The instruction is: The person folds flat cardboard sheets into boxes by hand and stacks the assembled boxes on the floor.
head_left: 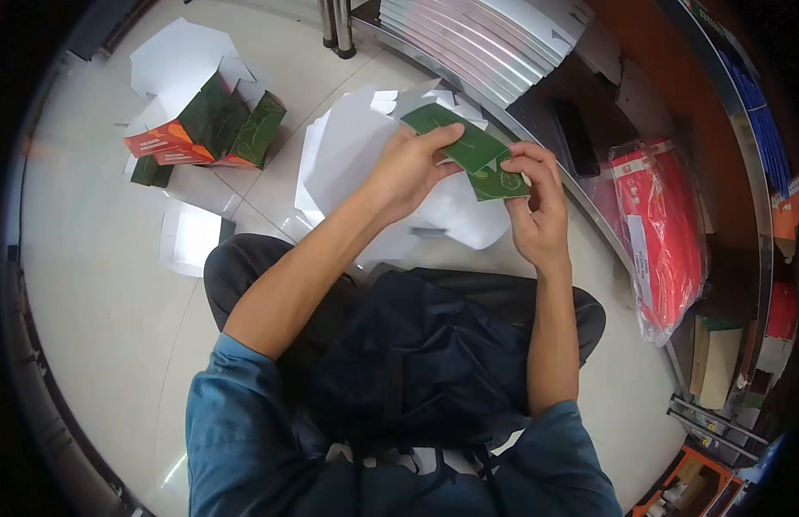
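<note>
Both of my hands hold a green cardboard piece [473,145] up in front of me, over a pile of white sheets [348,155] on the floor. My left hand [412,168] grips its left part, thumb on top and fingers beneath. At its right end, my right hand [539,202] pinches a smaller green section with a pale line pattern between thumb and fingers. The piece looks folded or overlapped near the right hand. A dark blue cloth [417,345] lies over my crossed legs.
Green and orange boxes with open white flaps [193,121] stand at the upper left, with a white open tray [191,239] below. On the right, a metal-edged shelf [611,228] holds stacked sheets [477,43], a dark phone-like object [576,138] and a red plastic-wrapped pack [662,233].
</note>
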Available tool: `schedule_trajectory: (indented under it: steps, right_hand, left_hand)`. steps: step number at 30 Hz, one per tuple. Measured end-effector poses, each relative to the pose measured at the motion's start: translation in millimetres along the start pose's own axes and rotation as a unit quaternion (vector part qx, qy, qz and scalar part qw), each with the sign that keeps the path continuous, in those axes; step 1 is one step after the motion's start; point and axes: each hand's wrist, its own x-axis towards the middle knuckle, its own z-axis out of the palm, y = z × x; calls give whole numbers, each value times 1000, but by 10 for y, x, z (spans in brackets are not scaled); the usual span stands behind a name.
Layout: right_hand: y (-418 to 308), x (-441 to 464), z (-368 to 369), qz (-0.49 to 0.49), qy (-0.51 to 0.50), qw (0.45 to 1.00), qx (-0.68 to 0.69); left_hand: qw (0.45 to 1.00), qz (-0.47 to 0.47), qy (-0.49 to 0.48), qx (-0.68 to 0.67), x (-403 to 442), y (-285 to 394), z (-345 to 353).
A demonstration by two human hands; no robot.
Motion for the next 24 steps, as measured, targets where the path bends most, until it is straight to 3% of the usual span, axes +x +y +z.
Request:
schedule_trajectory:
  steps: [2, 5, 7, 8, 15, 18, 21, 24]
  right_hand:
    - [-21, -25, 31, 26, -6, 998, 50]
    - [96, -70, 26, 106, 110, 953, 263]
    - [-3, 1, 72, 31, 103, 994, 8]
    - [-39, 25, 115, -7, 98, 988, -121]
    - [58, 33, 131, -119, -24, 981, -152]
    - [82, -10, 190, -85, -2, 984, -156]
    - [127, -8, 280, -75, 56, 971, -221]
    - [128, -37, 376, -36, 47, 947, -316]
  left_hand:
    - [1000, 22, 16, 10, 15, -2, -76]
    - [999, 30, 2, -30, 9, 101, -20]
    - [999, 43, -3, 9, 45, 40, -87]
    - [998, 50, -6, 29, 62, 11, -123]
    - [989, 89, 45, 106, -46, 69, 39]
    - [985, 88, 59, 136, -57, 22, 44]
    - [984, 101, 38, 142, -66, -150, 72]
    - [967, 153, 24, 202, -69, -256, 68]
